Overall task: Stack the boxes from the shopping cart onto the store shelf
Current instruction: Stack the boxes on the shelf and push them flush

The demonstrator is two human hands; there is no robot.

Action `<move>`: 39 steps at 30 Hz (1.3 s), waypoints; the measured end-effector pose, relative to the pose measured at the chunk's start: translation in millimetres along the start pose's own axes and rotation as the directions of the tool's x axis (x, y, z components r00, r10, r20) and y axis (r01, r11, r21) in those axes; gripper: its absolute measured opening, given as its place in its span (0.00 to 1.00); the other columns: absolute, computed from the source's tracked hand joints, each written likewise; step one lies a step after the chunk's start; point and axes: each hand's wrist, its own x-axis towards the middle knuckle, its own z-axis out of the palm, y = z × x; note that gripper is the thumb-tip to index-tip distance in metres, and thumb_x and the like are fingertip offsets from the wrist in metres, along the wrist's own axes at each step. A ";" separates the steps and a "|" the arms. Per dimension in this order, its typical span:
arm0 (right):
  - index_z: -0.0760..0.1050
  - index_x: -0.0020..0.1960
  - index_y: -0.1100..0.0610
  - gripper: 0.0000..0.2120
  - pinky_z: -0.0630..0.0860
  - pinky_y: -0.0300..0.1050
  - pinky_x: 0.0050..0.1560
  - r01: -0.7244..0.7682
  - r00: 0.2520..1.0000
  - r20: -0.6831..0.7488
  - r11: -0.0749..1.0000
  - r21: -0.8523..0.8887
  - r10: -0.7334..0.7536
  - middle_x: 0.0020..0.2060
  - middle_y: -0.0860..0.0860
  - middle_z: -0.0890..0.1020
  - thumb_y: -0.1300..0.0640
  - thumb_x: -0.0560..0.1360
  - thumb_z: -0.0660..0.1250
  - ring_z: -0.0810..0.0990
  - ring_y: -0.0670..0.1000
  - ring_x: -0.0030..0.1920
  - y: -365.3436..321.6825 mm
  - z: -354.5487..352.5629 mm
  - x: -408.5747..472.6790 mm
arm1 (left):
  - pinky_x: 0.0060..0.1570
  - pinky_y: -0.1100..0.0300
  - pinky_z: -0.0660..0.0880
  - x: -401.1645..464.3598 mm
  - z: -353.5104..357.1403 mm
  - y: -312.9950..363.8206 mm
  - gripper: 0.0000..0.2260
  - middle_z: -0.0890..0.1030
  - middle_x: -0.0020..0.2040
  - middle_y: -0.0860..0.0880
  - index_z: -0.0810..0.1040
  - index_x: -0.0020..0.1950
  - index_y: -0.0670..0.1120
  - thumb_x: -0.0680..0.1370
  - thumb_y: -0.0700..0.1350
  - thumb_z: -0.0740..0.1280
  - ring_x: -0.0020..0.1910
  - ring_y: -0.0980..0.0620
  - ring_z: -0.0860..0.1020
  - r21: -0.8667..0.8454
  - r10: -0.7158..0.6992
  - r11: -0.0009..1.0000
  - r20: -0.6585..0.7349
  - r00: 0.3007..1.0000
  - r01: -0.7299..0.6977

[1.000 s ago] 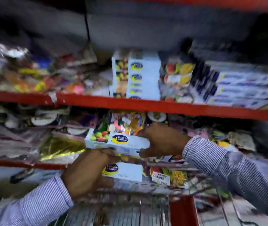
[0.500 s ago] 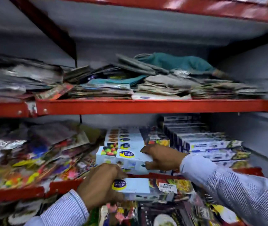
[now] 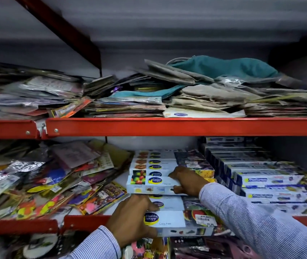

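Note:
Two long white cling-film boxes with a blue and yellow oval logo are in my hands at the middle shelf. My right hand grips the right part of the upper box, which lies on a stack of the same boxes on that shelf. My left hand holds the left end of the lower box, which sits over the shelf's red front edge, below the upper one. No shopping cart is visible.
Left of the stack lies a loose heap of coloured packets. Rows of blue and white boxes fill the shelf to the right. The red shelf above carries flat packets and folded cloth bags.
The view has tilted up from the lower shelves. Both hands have moved the two boxes up and forward, and the upper box now rests on the shelf stack.

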 end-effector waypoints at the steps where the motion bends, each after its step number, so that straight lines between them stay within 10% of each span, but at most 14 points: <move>1: 0.67 0.73 0.55 0.27 0.68 0.52 0.70 -0.001 1.000 -0.005 1.000 0.003 0.001 0.69 0.57 0.70 0.50 0.76 0.68 0.68 0.58 0.70 1.2 3.1 2.2 | 0.59 0.60 0.73 1.0 2.0 -2.8 0.32 0.77 0.63 0.57 0.76 0.66 0.58 0.63 0.63 0.74 0.61 0.56 0.75 0.003 -0.010 1.000 0.007 1.000 0.009; 20: 0.81 0.61 0.54 0.16 0.78 0.52 0.63 -0.107 0.986 -0.114 0.988 0.113 0.120 0.61 0.55 0.82 0.53 0.73 0.72 0.81 0.58 0.60 2.3 13.0 0.9 | 0.57 0.55 0.77 24.2 5.2 -5.1 0.30 0.81 0.62 0.56 0.79 0.65 0.55 0.63 0.57 0.75 0.59 0.54 0.78 0.002 -0.034 0.999 -0.044 0.998 0.034; 39: 0.78 0.65 0.56 0.15 0.67 0.50 0.73 -0.049 0.999 -0.012 0.986 0.160 0.052 0.66 0.54 0.79 0.59 0.81 0.60 0.74 0.58 0.68 12.9 7.7 -5.2 | 0.66 0.49 0.67 62.7 52.0 -10.5 0.19 0.79 0.64 0.55 0.79 0.65 0.54 0.75 0.56 0.69 0.66 0.49 0.68 0.085 -0.002 0.996 -0.268 0.963 0.026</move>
